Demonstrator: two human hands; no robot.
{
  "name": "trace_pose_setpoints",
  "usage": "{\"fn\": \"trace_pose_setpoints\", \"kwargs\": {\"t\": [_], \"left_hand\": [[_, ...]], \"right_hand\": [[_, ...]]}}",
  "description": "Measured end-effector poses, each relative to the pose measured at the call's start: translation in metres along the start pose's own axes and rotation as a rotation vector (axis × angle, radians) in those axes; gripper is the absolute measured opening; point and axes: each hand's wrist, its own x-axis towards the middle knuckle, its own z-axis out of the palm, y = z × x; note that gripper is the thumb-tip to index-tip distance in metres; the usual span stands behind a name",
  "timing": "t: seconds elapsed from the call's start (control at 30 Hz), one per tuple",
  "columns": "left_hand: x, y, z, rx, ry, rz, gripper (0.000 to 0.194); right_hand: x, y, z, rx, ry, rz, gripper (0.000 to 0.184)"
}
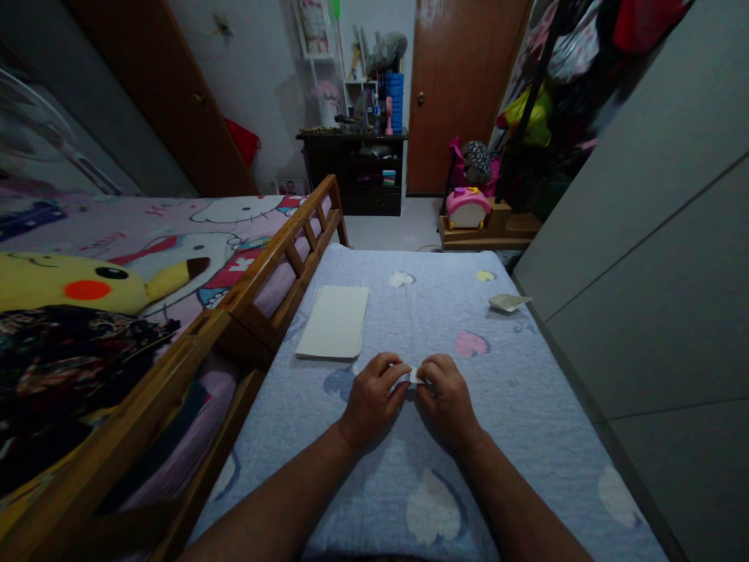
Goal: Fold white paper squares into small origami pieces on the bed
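Note:
A small piece of white paper (415, 375) is pinched between my two hands, low over the blue bed cover. My left hand (378, 398) grips its left side with thumb and fingers closed. On the other side, my right hand (445, 396) holds it the same way, fingertips close to those of the left. Most of the paper is hidden behind the fingers. Just beyond my left hand lies a stack of white paper sheets (335, 321). A small folded paper piece (508, 303) rests near the right edge of the bed.
The blue bed cover (515, 437) has heart shapes on it. Along the left runs a wooden bed rail (281, 261), with a yellow plush toy (70, 285) on the bed behind it. Pale cabinet doors (644, 273) stand at the right. A dark cabinet (354, 179) is at the back.

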Motion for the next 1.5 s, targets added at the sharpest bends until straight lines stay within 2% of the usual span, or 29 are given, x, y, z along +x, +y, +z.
{"fn": "trace_pose_setpoints", "kwargs": {"t": [0.1, 0.23, 0.67, 0.83, 1.03, 1.2, 1.37, 1.5], "left_hand": [[0.0, 0.003, 0.0, 0.051, -0.081, 0.077, 0.017], [0.0, 0.004, 0.0, 0.115, -0.139, 0.112, 0.021], [-0.002, -0.008, -0.006, 0.198, -0.265, 0.031, 0.017], [-0.002, -0.002, -0.015, 0.244, -0.33, 0.034, 0.011], [-0.006, 0.0, -0.015, 0.317, -0.323, 0.099, 0.003], [-0.007, -0.004, -0.007, 0.406, -0.324, 0.129, 0.017], [-0.007, -0.007, -0.004, 0.328, -0.3, 0.057, 0.018], [-0.006, -0.008, -0.004, 0.256, -0.263, -0.05, 0.018]], "right_hand": [[0.001, -0.004, -0.001, -0.131, -0.085, -0.021, 0.018], [-0.001, -0.004, 0.0, -0.206, -0.18, 0.012, 0.018], [-0.005, 0.008, -0.007, 0.005, -0.307, 0.109, 0.029], [-0.006, 0.011, -0.007, -0.025, -0.323, 0.053, 0.024], [-0.006, 0.014, -0.004, -0.068, -0.314, 0.024, 0.021], [-0.006, 0.015, -0.004, -0.066, -0.317, 0.029, 0.016], [-0.006, 0.016, -0.006, -0.063, -0.3, 0.079, 0.008], [-0.005, 0.017, -0.004, -0.093, -0.266, 0.13, 0.01]]}}
